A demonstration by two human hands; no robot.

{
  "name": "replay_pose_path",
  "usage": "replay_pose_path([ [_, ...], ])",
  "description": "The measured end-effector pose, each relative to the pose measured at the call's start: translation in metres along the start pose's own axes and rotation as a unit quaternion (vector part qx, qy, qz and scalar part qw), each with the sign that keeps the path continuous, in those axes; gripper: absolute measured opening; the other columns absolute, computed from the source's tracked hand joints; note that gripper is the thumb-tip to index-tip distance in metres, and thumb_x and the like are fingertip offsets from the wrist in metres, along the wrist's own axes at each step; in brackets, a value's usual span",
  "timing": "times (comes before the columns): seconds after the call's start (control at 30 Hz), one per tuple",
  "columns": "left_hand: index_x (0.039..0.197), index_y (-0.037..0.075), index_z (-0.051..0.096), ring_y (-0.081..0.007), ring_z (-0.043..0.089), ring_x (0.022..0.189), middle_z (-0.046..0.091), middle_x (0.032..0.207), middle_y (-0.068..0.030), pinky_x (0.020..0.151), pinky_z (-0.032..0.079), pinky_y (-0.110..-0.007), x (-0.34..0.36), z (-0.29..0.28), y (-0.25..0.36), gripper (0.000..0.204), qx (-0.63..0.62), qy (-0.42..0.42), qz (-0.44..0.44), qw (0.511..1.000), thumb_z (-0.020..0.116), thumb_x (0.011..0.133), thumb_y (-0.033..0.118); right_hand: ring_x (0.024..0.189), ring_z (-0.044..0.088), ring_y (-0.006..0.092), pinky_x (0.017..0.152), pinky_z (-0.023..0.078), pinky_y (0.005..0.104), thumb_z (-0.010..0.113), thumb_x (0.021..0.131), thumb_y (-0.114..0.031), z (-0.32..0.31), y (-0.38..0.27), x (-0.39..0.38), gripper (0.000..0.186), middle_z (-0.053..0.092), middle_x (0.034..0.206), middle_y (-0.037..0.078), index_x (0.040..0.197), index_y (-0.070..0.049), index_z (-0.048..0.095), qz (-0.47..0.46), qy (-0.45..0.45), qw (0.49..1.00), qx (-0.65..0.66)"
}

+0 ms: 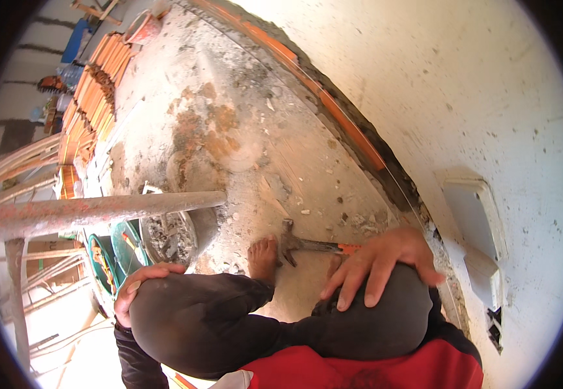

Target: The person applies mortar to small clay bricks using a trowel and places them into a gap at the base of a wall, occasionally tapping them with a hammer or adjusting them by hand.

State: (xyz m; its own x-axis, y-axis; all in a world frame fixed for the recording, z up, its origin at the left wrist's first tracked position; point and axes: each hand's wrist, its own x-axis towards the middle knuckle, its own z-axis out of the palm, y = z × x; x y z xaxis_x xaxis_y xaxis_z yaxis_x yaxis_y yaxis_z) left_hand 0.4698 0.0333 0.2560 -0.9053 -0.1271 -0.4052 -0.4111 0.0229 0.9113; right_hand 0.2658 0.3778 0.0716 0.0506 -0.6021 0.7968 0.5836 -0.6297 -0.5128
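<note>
I am crouched with both knees up in dark trousers. My left hand (137, 290) rests on the outer side of my left knee, holding nothing, its fingers laid along the cloth. Over my right knee lies my right hand (388, 264), fingers spread and empty. A claw hammer (312, 244) lies on the dusty floor between my bare left foot (262, 258) and my right hand. Its dark head is beside the foot, and its handle, with an orange part, runs toward the right hand. My right foot is mostly hidden behind that hand and knee.
Orange bricks (352, 133) line the base of the white wall (424, 97), with a string alongside. A thick pole (106, 209) juts in from the left above a bucket of rubble (193, 236) and a green tub (93, 245). Bricks (103, 84) are stacked far left. A white box (476, 211) is on the wall.
</note>
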Motion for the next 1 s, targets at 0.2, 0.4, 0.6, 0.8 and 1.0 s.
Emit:
replay_pose_path([
  [0.2, 0.113, -0.007, 0.061, -0.0361, 0.058, 0.113, 0.058, 0.123, -0.0294, 0.103, 0.042, -0.042, 0.002, 0.013, 0.018, 0.072, 0.048, 0.035, -0.025, 0.998, 0.048, 0.082, 0.056, 0.128, 0.04, 0.0515, 0.103, 0.03, 0.0619, 0.071, 0.08, -0.054, 0.011, 0.012, -0.007, 0.082, 0.048, 0.134, 0.032, 0.133, 0.005, 0.052, -0.042, 0.028, 0.999, 0.019],
  [0.4, 0.124, -0.004, 0.056, -0.0334, 0.051, 0.125, 0.049, 0.135, -0.026, 0.107, 0.038, -0.042, -0.001, 0.032, 0.013, 0.077, 0.112, 0.064, 0.068, 0.989, 0.063, 0.076, 0.056, 0.125, 0.042, 0.0517, 0.101, 0.032, 0.0609, 0.068, 0.081, -0.052, 0.018, 0.009, -0.013, 0.077, 0.051, 0.13, 0.032, 0.133, 0.003, 0.053, -0.049, 0.052, 0.997, -0.002],
  [0.6, 0.126, -0.001, 0.056, -0.0313, 0.05, 0.125, 0.049, 0.136, -0.0225, 0.106, 0.037, -0.04, 0.01, 0.046, 0.015, 0.076, 0.143, 0.072, 0.091, 0.983, 0.069, 0.07, 0.049, 0.124, 0.043, 0.0508, 0.099, 0.034, 0.0592, 0.064, 0.082, -0.055, 0.024, 0.008, -0.015, 0.077, 0.052, 0.129, 0.031, 0.133, 0.001, 0.053, -0.055, 0.06, 0.996, -0.033],
  [0.8, 0.12, -0.001, 0.057, -0.0304, 0.054, 0.119, 0.053, 0.132, -0.0209, 0.102, 0.039, -0.038, 0.031, 0.046, 0.013, 0.068, 0.158, 0.031, 0.088, 0.983, 0.067, 0.068, 0.041, 0.122, 0.045, 0.0512, 0.097, 0.036, 0.059, 0.063, 0.081, -0.057, 0.031, 0.01, -0.013, 0.075, 0.054, 0.127, 0.028, 0.131, -0.001, 0.056, -0.065, 0.073, 0.994, -0.04],
  [1.0, 0.118, 0.0, 0.057, -0.0309, 0.058, 0.113, 0.056, 0.129, -0.0207, 0.097, 0.042, -0.037, 0.05, 0.046, 0.012, 0.06, 0.173, -0.019, 0.119, 0.977, 0.066, 0.067, 0.032, 0.118, 0.048, 0.0536, 0.093, 0.041, 0.0591, 0.064, 0.081, -0.056, 0.04, 0.003, -0.013, 0.071, 0.057, 0.123, 0.027, 0.126, -0.002, 0.06, -0.048, 0.099, 0.993, -0.046],
])
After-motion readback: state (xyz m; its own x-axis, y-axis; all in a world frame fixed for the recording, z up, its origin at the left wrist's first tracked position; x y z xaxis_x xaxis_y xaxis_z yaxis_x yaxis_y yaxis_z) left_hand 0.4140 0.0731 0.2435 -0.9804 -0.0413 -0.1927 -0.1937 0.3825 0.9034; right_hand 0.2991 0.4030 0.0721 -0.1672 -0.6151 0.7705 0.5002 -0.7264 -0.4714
